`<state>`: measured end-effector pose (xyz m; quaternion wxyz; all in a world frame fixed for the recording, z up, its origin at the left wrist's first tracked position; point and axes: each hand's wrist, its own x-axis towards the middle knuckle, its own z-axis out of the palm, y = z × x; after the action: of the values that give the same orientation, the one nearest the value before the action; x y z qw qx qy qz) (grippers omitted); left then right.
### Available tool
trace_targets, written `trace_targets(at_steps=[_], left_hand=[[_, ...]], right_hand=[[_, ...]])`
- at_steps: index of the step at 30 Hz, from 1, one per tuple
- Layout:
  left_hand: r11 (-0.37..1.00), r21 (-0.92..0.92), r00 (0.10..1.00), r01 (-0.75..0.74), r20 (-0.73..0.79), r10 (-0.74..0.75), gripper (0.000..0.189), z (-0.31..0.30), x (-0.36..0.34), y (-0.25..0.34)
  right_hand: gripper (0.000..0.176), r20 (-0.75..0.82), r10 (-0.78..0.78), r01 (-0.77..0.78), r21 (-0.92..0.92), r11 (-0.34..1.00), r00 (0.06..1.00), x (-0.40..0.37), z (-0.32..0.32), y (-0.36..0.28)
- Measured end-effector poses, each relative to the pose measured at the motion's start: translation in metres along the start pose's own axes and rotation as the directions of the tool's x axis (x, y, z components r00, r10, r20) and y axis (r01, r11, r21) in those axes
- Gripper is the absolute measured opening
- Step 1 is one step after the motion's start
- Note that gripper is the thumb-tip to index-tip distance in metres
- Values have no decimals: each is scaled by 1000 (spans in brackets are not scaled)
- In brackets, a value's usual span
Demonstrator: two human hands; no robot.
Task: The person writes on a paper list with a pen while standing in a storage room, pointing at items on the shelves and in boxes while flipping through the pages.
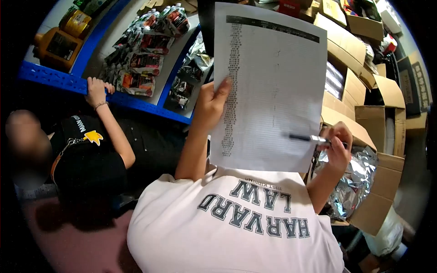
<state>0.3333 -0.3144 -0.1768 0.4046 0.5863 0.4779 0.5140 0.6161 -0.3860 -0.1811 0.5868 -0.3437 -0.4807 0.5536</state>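
My left hand [211, 103] grips the left edge of a white printed sheet [293, 82], its thumb lying over the front. The sheet is held up before my chest. A dark header bar runs across its top, a column of small print goes down the left side, and a few faint handwritten marks show right of the middle. In my right hand [337, 142] is a pen [304, 137], its dark front end blurred and pointing left over the lower part of the sheet.
Blue metal shelving [50, 77] at upper left carries foil pouches [143, 63] and a brown jug [58, 47]. Another person [91, 150] crouches there, one hand on the shelf edge. Opened cardboard boxes [384, 182] crowd the right, one holding silver foil packs [348, 191].
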Motion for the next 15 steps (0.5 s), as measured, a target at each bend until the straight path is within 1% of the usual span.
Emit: trace_targets(at_steps=[2,3,4,5,8,9,10,12,14,15], left_hand=[[1000,-12,1000,1,-31,-1,36,3,-1,4],[1000,-20,999,-9,-48,8,36,4,-1,3],[999,-27,998,-20,-64,18,36,4,0,1],[999,-33,999,-15,-49,14,36,2,1,-3],[998,-62,1000,7,-28,-9,36,-5,4,-12],[996,-83,999,20,-33,-23,36,-4,5,-8],[994,-105,999,33,-36,-36,36,-2,6,-6],[994,-104,999,26,-37,-30,36,-4,7,-11],[993,-115,999,24,-20,-27,36,-6,9,-13],[993,-109,999,53,-4,-53,36,-7,10,-14]], right_hand=[[20,-85,29,-40,-125,991,996,4,3,5],[20,26,-53,52,19,998,998,6,0,8],[20,121,-149,127,172,977,981,8,-6,12],[21,197,-254,180,328,927,947,8,-9,14],[24,109,-174,146,226,963,979,4,-9,15],[29,156,-152,131,138,982,976,5,-8,16],[29,199,-179,168,68,983,964,10,-3,15],[44,208,-119,106,72,992,971,10,-8,18],[61,186,-188,169,117,979,964,10,1,19],[70,176,-223,200,139,970,959,12,5,19]])
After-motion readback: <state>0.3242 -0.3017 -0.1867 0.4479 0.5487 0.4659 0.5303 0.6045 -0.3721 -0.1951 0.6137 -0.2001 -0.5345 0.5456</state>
